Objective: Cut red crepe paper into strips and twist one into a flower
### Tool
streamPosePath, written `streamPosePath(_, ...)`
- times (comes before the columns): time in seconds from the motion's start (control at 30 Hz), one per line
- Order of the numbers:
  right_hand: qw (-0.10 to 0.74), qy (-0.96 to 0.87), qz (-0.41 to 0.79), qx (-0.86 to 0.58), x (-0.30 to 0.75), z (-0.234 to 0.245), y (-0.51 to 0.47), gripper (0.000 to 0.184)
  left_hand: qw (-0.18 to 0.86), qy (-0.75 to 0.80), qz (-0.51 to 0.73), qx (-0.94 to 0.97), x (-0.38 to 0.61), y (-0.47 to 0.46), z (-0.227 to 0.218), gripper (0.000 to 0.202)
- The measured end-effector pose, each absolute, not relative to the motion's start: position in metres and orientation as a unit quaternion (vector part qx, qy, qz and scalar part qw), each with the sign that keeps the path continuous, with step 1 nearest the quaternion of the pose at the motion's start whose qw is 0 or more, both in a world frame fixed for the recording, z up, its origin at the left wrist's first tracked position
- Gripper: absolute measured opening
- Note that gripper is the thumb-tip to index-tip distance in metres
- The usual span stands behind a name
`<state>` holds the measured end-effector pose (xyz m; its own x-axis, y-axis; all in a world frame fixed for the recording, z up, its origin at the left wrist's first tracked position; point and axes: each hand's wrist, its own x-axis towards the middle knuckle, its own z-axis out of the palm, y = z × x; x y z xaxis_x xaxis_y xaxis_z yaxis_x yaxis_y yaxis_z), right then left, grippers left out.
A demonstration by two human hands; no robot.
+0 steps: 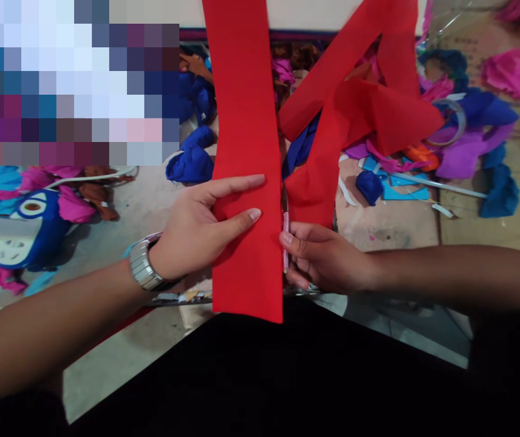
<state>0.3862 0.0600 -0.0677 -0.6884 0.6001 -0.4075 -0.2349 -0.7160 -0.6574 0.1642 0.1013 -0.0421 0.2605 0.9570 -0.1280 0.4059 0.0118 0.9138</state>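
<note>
A long red paper strip (246,121) hangs down the middle of the view and ends over my dark lap. My left hand (196,227), with a metal watch on the wrist, holds the strip's left side, fingers stretched across its front. My right hand (321,258) is closed at the strip's right edge around a thin pink-and-white object (285,243) that I cannot name. A second red strip (346,109) loops and folds to the right, behind my right hand.
Crumpled blue (194,159), pink (517,71) and purple (463,155) paper scraps litter the floor. A blue paper figure with white eyes (32,233) lies at the left. A roll of clear tape (451,121) sits at the right. The upper left is blurred out.
</note>
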Motion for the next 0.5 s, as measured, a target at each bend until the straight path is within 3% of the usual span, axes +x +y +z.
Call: streamPosePath(0.5, 0.245, -0.284, 0.872, -0.316, 0.3845, -0.0668, 0.0598, 0.042, 0.466, 0.531, 0.313, 0.635, 0.1660, 0.1012, -0.0436, 0.048)
